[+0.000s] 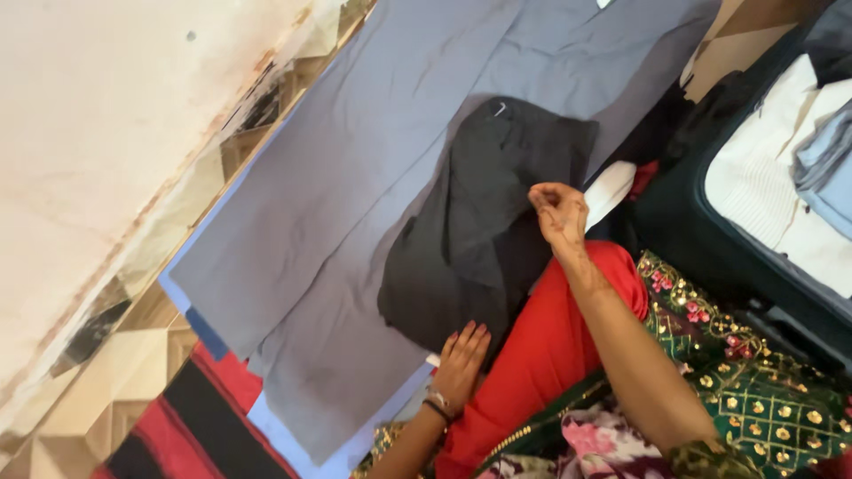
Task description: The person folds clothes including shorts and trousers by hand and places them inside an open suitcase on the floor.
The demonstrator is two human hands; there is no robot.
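A black garment (484, 222) lies folded on top of grey trousers (355, 195) spread over the floor. My right hand (559, 213) is closed, pinching the black garment's right edge near my red-clad knee (550, 337). At the garment's near edge, my left hand (461, 359) lies flat with its fingers stretched out and a bracelet on the wrist. It presses on the cloth and grips nothing.
An open dark suitcase (683, 222) on the right holds folded white (763, 168) and grey clothes (830, 164). Green embroidered fabric (763, 381) covers my lap. A red and black striped mat (191, 426) lies at the bottom left, with a pale wall (98, 133) and tiled floor beyond.
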